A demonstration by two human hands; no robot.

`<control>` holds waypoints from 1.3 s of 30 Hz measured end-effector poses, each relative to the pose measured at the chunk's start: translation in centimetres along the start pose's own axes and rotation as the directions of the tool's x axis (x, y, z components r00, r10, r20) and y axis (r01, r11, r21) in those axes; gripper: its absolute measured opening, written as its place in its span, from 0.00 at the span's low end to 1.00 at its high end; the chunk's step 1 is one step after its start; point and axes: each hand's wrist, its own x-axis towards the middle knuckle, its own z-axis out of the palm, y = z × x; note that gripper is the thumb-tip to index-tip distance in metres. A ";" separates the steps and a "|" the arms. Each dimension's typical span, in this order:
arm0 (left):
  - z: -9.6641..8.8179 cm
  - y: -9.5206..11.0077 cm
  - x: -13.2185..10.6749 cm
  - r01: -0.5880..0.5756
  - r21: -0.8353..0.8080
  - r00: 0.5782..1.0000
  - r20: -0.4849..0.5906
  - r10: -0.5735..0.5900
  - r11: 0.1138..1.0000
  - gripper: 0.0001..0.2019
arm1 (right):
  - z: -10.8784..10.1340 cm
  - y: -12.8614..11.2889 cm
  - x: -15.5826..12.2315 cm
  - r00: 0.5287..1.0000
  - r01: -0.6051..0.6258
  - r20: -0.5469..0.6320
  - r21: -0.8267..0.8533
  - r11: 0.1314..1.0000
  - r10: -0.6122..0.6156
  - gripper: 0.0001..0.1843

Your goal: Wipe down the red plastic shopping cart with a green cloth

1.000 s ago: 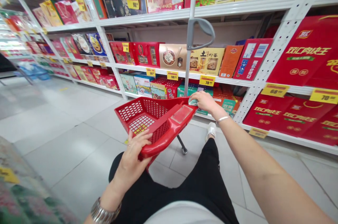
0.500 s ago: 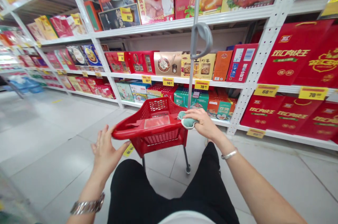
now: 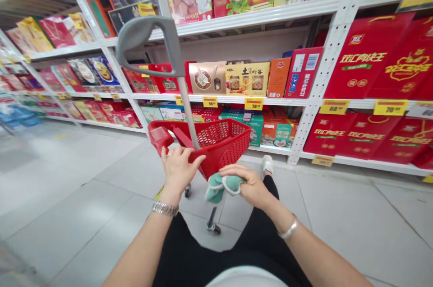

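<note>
A red plastic shopping basket (image 3: 226,140) on wheels stands on the floor in front of me, with a grey pull handle (image 3: 145,41) rising on a thin pole. My left hand (image 3: 177,167) rests on the basket's near rim beside the pole, fingers curled over the edge. My right hand (image 3: 248,185) presses a bunched teal cloth (image 3: 216,185) against the basket's near lower wall. A metal watch is on my left wrist and a bangle on my right. My black trousers fill the bottom of the view.
White shelving (image 3: 257,16) runs along the aisle, packed with red, yellow and green gift boxes and yellow price tags (image 3: 253,104). Grey tiled floor (image 3: 84,187) stretches to the left. One white shoe (image 3: 267,165) shows beside the basket.
The basket has been turned so the pole and handle now face me on the left. My left hand moved onto its rim; my right hand with the cloth dropped to the near wall.
</note>
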 end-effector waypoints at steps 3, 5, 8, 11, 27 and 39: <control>0.2 -2.1 1.3 0.022 -0.017 1.000 0.005 -0.022 1.000 0.13 | -1.6 2.1 0.5 0.983 -0.054 -0.186 -0.208 0.977 0.014 0.23; -0.1 -3.4 1.5 0.018 -0.051 0.999 0.031 -0.016 0.999 0.12 | -1.6 3.0 1.7 0.973 -0.083 -0.233 -0.367 0.926 -0.005 0.28; -0.8 -4.7 1.2 0.005 -0.056 0.999 0.043 -0.002 0.998 0.11 | 0.8 3.2 4.9 0.985 -0.082 -0.172 -0.564 0.822 -0.020 0.29; -1.5 -5.5 0.7 -0.025 -0.077 0.998 0.063 0.030 0.997 0.12 | 5.2 2.8 8.4 1.000 -0.018 0.006 -0.694 0.720 0.030 0.26; -6.6 -11.6 -1.4 -0.075 -0.227 0.989 0.109 0.102 0.971 0.15 | -1.6 5.2 -0.3 0.938 0.030 0.155 -0.927 0.373 0.309 0.23; -7.0 -10.2 -3.9 0.031 -0.065 0.998 -0.044 -0.034 0.997 0.15 | -9.3 7.9 -5.3 0.947 -0.164 -0.045 -0.919 0.357 0.318 0.17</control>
